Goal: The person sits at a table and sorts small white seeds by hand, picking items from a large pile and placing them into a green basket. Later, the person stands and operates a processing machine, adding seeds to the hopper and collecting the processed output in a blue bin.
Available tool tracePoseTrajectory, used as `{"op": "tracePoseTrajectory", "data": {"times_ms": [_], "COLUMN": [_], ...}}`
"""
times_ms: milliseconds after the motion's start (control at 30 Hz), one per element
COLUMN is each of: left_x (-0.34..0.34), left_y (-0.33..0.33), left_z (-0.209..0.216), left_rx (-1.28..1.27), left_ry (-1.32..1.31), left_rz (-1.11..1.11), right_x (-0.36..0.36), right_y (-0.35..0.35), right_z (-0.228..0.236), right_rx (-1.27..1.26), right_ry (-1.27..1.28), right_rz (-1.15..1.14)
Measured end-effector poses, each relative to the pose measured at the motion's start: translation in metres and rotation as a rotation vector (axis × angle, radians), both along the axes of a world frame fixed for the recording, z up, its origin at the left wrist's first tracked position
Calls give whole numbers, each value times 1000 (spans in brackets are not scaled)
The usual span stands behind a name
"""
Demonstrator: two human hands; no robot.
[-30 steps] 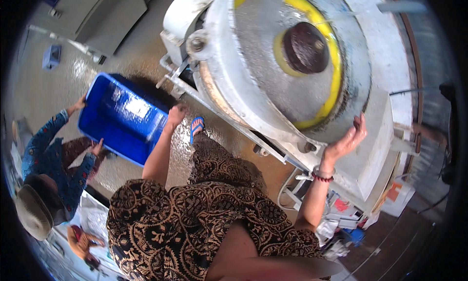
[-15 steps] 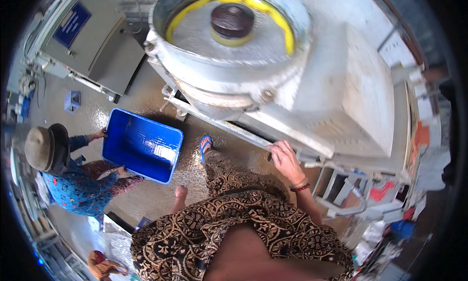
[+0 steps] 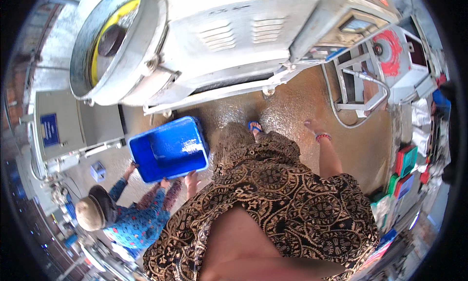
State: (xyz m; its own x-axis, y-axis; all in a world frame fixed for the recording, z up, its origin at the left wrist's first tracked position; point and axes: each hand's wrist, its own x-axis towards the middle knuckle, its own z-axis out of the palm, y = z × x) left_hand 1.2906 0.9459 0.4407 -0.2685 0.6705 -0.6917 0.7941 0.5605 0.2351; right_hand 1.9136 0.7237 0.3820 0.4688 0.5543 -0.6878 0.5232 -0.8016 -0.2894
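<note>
A blue plastic tub (image 3: 168,151) is held by a co-worker at the left, one hand on its left side and one on its near rim. My left hand (image 3: 192,184) is by the tub's near right rim, fingers stretched toward it; whether it touches cannot be made out. Out to the right, over the wet floor, my right hand (image 3: 317,128) hangs free with its fingers apart and holds nothing. In front of me stands a large white metal machine (image 3: 229,37) with a round drum (image 3: 78,69), yellow inside the rim, around a dark centre hub.
Wet brown floor (image 3: 287,105) lies before me. A metal frame with a curved handle (image 3: 358,117) stands at the right, near stacked red and green trays (image 3: 407,161). A grey cabinet (image 3: 61,122) and a small blue crate (image 3: 98,171) are at the left.
My view has turned right along the machine. My right hand has left the machine's lower edge and swung outward. My left hand has come nearer the tub, which the co-worker still holds.
</note>
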Motion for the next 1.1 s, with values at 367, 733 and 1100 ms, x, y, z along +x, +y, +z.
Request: {"op": "tracePoseTrajectory", "data": {"times_ms": [367,733,1100], "left_x": [16,-78,2], "left_y": [95,-82,-171], "left_z": [2,-76,-60], "left_rx": [48,-170,-307], "left_ry": [-177,-258,-575], "left_rz": [-268,-290,366], "right_x": [-60,-48,31], "right_y": [-107,-40,-92], "right_z": [-24,66,-13], "right_rx": [-92,-594,-376], "right_ry": [99,159,250], "right_rz": [-591,-227,9]}}
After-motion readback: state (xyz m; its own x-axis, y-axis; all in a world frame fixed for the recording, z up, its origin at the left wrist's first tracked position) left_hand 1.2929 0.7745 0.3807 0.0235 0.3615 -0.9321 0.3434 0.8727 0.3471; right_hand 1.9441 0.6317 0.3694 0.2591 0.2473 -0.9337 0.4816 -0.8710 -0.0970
